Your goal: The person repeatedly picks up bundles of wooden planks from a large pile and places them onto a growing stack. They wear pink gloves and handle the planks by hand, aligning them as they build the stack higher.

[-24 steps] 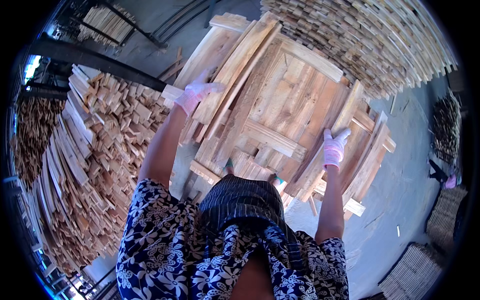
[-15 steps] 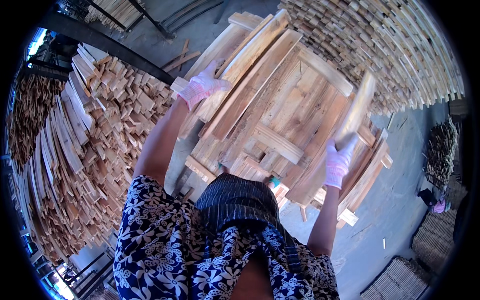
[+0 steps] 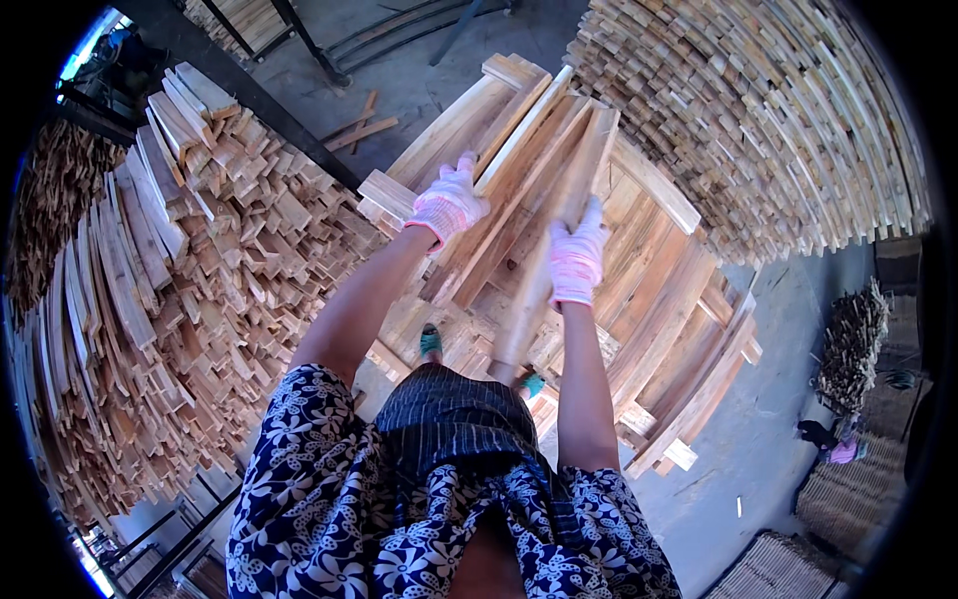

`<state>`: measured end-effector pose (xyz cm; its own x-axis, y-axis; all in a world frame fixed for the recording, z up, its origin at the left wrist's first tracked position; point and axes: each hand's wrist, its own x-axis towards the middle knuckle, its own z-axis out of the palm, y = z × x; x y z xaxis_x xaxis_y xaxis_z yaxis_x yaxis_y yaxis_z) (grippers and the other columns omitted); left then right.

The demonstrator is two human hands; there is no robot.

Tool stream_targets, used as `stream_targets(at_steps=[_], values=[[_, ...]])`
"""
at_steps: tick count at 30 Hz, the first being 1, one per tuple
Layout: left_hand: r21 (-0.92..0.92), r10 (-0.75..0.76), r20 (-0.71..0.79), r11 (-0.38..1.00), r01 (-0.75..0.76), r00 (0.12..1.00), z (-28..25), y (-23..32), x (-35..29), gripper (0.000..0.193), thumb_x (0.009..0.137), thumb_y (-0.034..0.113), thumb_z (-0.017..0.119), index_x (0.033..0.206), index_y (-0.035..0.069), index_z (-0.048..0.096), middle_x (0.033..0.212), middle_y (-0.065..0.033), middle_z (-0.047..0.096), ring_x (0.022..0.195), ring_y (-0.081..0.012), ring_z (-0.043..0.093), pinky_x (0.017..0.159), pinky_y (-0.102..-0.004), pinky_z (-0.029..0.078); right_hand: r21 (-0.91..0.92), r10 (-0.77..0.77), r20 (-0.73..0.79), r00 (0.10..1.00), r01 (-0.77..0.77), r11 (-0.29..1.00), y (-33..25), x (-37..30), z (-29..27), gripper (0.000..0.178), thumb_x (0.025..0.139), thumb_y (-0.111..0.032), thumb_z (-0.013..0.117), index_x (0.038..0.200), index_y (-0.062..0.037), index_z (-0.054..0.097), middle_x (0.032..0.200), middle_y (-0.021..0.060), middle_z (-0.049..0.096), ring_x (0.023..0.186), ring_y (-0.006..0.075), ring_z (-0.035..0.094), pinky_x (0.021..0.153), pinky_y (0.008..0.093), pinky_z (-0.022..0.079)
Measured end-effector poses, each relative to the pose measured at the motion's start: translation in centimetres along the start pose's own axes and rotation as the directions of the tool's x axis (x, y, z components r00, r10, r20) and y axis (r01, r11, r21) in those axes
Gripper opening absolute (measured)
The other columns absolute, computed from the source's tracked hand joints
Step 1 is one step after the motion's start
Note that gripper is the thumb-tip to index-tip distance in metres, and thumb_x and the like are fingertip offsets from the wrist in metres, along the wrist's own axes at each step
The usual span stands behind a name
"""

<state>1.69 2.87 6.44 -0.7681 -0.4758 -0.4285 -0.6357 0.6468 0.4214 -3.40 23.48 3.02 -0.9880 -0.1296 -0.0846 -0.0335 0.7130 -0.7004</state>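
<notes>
Head view: the right hand (image 3: 579, 262) has its grip closed on a long plank (image 3: 537, 278) over the stacked boards (image 3: 639, 319); I'd guess stiff, hefty, best held mid-length. The left hand's (image 3: 449, 205) grip I can't tell.

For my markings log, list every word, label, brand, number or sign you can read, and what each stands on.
None can be read.
The plank in the right hand is blurred.
The boards piled at left show no legible lettering.
The slatted stack at lower right is too small to tell.
</notes>
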Motion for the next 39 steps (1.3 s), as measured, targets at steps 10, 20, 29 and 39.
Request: stream_targets(at_steps=[10, 20, 29, 39], values=[[-0.145, 0.044, 0.127, 0.989, -0.026, 0.991, 0.8, 2.1, -0.7, 0.092, 0.087, 0.035, 0.072, 0.161, 0.015, 0.020, 0.158, -0.0291, 0.031, 0.139, -0.0416, 0.047, 0.114, -0.0470, 0.042, -0.039, 0.188, -0.063, 0.980, -0.191, 0.981, 8.3, 2.5, -0.1, 0.073, 0.101, -0.030, 0.054, 0.163, -0.0147, 0.019, 0.159, 0.0309, 0.033, 0.145, 0.0446, 0.037, 0.119, 0.0434, 0.032], [0.005, 0.187, -0.036, 0.982, -0.186, 0.982, -2.8, 1.5, -1.4, 0.087, 0.084, 0.033, 0.074, 0.158, 0.023, 0.030, 0.148, -0.0258, 0.042, 0.134, -0.0407, 0.050, 0.111, -0.0460, 0.044, -0.024, 0.283, -0.109, 0.953, -0.287, 0.958, 5.5, 1.8, 0.2, 0.077, 0.099, -0.041, 0.059, 0.162, -0.0175, 0.023, 0.154, 0.0295, 0.040, 0.140, 0.0464, 0.042, 0.116, 0.0474, 0.036], [0.135, 0.180, 0.127, 0.971, -0.197, 0.975, -1.9, -1.4, 1.3, 0.097, 0.087, 0.056, 0.070, 0.163, 0.023, 0.018, 0.157, -0.0298, 0.030, 0.145, -0.0475, 0.035, 0.118, -0.0524, 0.034, -0.227, 0.186, 0.027, 0.982, -0.175, 0.958, -7.8, 1.2, 4.2, 0.096, 0.083, -0.046, 0.074, 0.160, -0.0187, 0.024, 0.161, 0.0281, 0.023, 0.137, 0.0509, 0.042, 0.110, 0.0556, 0.042], [-0.133, 0.156, 0.011, 0.979, -0.153, 0.988, -2.1, -2.6, 3.2, 0.091, 0.089, 0.038, 0.069, 0.163, 0.022, 0.019, 0.154, -0.0280, 0.041, 0.140, -0.0417, 0.045, 0.115, -0.0459, 0.039, -0.128, 0.270, 0.007, 0.963, -0.267, 0.955, -4.7, 2.4, 7.1, 0.082, 0.093, -0.036, 0.064, 0.159, -0.0241, 0.017, 0.144, 0.0289, 0.036, 0.119, 0.0474, 0.060, 0.095, 0.0563, 0.052]])
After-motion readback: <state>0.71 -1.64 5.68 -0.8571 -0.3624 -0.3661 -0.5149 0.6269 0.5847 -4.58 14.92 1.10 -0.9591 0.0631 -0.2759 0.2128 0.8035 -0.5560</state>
